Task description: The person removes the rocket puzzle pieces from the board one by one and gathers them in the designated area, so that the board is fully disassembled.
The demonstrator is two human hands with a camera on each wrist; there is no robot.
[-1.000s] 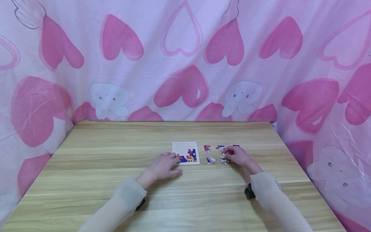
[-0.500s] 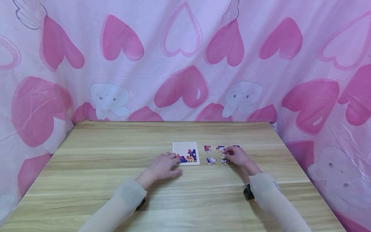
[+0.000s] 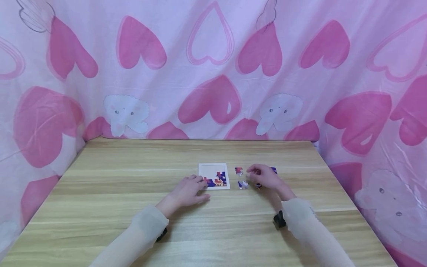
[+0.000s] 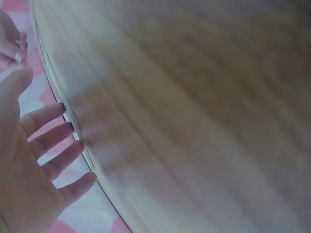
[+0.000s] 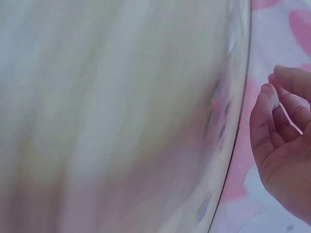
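Note:
My left hand (image 3: 188, 190) lies with fingers extended at the near left corner of a white puzzle frame (image 3: 212, 164). Dark blue and orange picture pieces (image 3: 217, 181) fill its lower and right parts. In the left wrist view the same hand (image 4: 34, 160) has its fingers spread. To the right, my right hand (image 3: 265, 176) is raised over the loose pieces, thumb and fingertips together, with a small pale bit of a puzzle piece at the tips. The right wrist view shows this hand (image 5: 286, 141) with its tips meeting; the piece is mostly hidden there.
Loose puzzle pieces lie right of the frame: a red one (image 3: 238, 171), a purple and white one (image 3: 243, 184), a dark blue one (image 3: 274, 170), and others partly under the right hand. The wooden table (image 3: 213, 230) meets a pink heart-patterned curtain (image 3: 207, 100) behind.
My right hand has shifted left and slightly up from the right-hand pieces, its fingertips now between the columns of loose pieces. The left hand has stayed in place.

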